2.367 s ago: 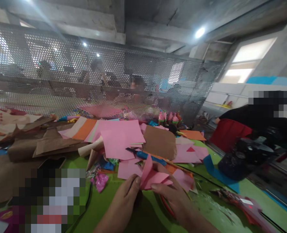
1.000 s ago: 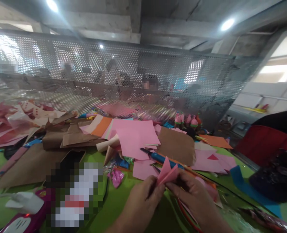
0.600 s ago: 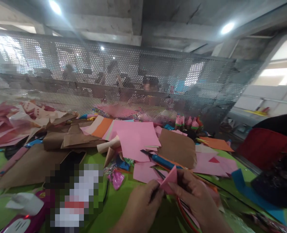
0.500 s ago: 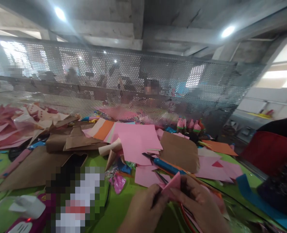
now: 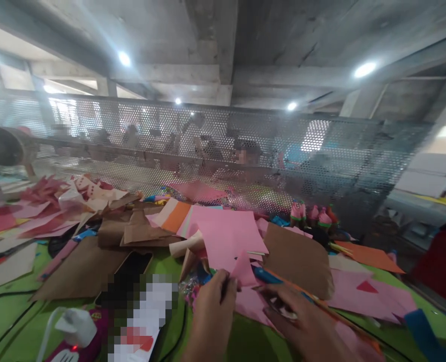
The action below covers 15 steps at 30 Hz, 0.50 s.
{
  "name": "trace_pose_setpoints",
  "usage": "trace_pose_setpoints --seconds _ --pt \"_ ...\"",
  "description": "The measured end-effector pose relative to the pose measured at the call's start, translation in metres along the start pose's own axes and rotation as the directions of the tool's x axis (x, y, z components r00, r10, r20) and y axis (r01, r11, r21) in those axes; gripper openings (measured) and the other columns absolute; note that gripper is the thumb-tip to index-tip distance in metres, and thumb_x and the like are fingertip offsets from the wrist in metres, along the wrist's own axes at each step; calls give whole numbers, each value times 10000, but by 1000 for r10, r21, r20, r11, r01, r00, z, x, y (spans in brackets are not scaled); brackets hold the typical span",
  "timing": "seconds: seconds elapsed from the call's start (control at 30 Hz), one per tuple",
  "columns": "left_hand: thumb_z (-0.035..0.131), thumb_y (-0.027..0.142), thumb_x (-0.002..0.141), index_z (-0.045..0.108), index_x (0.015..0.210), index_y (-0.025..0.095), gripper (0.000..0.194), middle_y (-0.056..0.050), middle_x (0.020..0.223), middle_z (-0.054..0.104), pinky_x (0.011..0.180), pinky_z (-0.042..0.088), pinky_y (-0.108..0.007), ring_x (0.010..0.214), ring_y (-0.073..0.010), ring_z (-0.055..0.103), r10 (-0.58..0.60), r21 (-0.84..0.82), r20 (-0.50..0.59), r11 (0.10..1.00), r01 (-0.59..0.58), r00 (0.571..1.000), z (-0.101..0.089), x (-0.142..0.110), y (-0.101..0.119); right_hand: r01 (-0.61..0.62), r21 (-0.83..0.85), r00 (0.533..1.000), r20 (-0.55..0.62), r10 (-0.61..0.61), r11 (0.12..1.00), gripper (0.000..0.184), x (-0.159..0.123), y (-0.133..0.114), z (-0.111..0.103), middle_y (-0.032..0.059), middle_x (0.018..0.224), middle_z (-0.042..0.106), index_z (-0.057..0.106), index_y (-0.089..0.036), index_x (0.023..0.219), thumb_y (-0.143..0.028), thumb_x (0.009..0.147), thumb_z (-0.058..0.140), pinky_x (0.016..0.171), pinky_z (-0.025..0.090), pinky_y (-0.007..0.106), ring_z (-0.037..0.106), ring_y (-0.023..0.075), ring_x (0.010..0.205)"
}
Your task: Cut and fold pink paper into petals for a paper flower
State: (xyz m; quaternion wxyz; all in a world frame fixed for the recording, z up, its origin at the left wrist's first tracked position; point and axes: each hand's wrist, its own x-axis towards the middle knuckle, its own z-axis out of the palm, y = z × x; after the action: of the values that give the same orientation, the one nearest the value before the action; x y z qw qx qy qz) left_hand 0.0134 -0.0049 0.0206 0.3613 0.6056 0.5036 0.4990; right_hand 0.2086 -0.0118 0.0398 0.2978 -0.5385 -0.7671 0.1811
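Although a fold seems to have been put into the small pink paper (image 5: 244, 271), how much folding is left cannot be told. It is held over the near half of the green table (image 5: 162, 261), plain, matte, its pointed flap raised. Its lower left is pinched by the left hand (image 5: 215, 306). The right hand (image 5: 300, 317) is held just beside it, fingers curled; whether anything is gripped there is blurred. Pink sheets (image 5: 226, 231) and brown paper (image 5: 296, 259) are spread toward the far edge, before a perforated screen (image 5: 162, 130).
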Motion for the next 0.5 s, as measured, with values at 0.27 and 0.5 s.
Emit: trace_pose_setpoints --seconds 0.27,0.5 --pt "346 322 931 505 705 225 292 2 729 575 596 339 -237 673 -155 552 -15 277 -171 959 62 985 -36 11 7 229 -444 973 66 -223 866 490 63 -27 40 127 1245 626 573 -152 1237 -197 748 586 988 400 425 545 289 1146" --pt "364 312 921 599 794 216 284 -57 786 663 572 298 -263 721 -208 616 -60 404 -160 907 121 985 -55 19 6 140 -453 985 -28 -171 880 297 79 -28 51 75 989 742 705 -222 1029 -162 826 496 868 425 350 644 243 943"
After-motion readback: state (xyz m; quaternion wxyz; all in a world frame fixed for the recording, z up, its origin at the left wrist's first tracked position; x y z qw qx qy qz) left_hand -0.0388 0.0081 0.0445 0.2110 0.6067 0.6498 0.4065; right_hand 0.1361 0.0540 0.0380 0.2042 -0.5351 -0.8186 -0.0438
